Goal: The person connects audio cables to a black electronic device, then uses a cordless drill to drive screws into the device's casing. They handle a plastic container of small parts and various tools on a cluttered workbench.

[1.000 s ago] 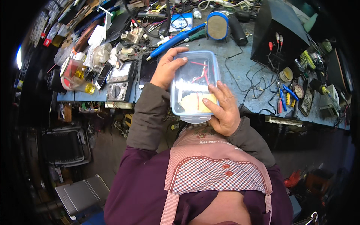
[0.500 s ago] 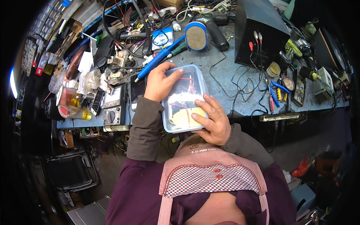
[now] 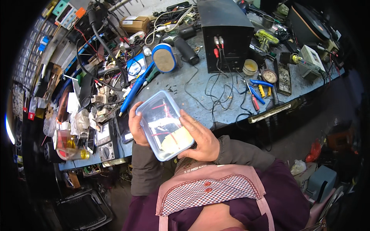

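Observation:
Between both hands I hold a clear rectangular plastic container [image 3: 158, 111] with a pale blue rim, tilted above the front edge of the bench. Something pale yellow [image 3: 178, 139] and several red strips show inside it or through it; I cannot tell which. My left hand [image 3: 138, 125] grips the container's left side, its fingers curled round the edge. At the right side my right hand [image 3: 200, 139] closes on it, fingers along the rim and thumb near the lower corner.
A black box-shaped speaker [image 3: 227, 38] with plugged cables stands on the blue bench [image 3: 185, 86]. Blue-handled pliers [image 3: 256, 94] lie to the right. A blue soldering iron [image 3: 133, 90] and a round blue-rimmed object [image 3: 164, 58] are beyond the container. Crowded parts and a multimeter [image 3: 107, 152] fill the left.
The container has come lower and nearer to me and tilted. My left hand has slid from its top corner down to its left side. The view has shifted to the right.

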### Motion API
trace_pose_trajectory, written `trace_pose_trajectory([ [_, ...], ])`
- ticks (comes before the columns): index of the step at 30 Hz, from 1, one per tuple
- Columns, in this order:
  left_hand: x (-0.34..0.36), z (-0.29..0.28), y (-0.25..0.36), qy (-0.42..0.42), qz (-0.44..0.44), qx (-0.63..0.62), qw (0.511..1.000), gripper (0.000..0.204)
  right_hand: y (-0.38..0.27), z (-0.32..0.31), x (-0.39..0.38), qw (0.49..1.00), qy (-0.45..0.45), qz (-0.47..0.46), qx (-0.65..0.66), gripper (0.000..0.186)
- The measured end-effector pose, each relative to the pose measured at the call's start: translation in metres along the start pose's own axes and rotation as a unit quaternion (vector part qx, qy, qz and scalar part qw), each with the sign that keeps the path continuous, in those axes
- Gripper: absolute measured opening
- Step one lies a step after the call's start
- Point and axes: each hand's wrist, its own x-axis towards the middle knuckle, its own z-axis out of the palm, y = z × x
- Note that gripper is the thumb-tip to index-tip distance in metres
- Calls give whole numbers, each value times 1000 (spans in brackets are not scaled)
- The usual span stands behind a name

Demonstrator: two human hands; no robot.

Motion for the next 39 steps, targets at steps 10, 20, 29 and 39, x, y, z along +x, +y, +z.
trace_pose_trajectory([
  [10, -19, 7, -1, 70, 16, 24, 997, 48, -1, -8, 7, 1000, 15, -7, 8, 125],
  [20, -95, 44, 2, 54, 31, 168, 984, 82, -9, -16, 2, 990, -37, 127, 52, 118],
  [29, -155, 45, 33, 29, -154, 200, 967, 81, -9, -4, -4, 1000, 0, 27, -14, 117],
  [39, -90, 17, 153, 149, 60, -119, 980, 58, -34, 18, 50, 992, 9, -123, -16, 68],
])
